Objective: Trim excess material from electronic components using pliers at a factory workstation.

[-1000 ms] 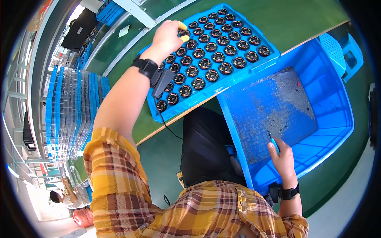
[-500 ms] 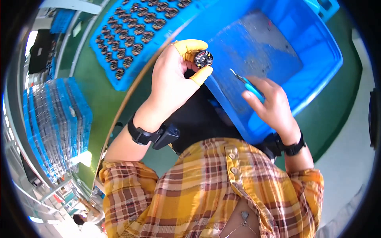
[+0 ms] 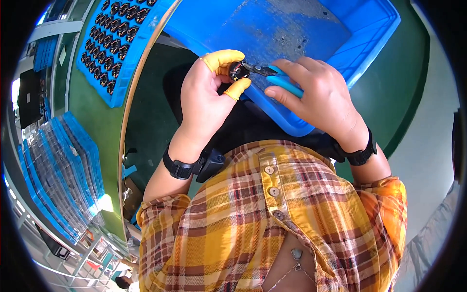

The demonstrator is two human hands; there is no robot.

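My left hand [image 3: 204, 97], with yellow finger cots on thumb and forefinger, is closed on a small round motor stator [image 3: 238, 71], dark with bits of wire showing. In my right hand [image 3: 321, 92] is a pair of cutting pliers [image 3: 284, 82] with light blue handles. The dark jaws of the pliers reach the stator's right side and seem to touch it; whether they grip a wire is too small to tell. Both hands are above the near edge of a large blue bin [image 3: 296, 124].
Grit and small scraps lie on the bin's floor. To the left, a blue tray [image 3: 116, 95] with rows of similar stators rests on a green table [image 3: 113, 117] with a wooden edge. Nearer stands a stack of blue and clear trays [image 3: 65, 170]. A person [image 3: 124, 282] appears far lower left.
My right hand has brought the pliers left, up to the stator. The stator has turned in my left hand. The tray and bin sit farther left and higher as the view has shifted.
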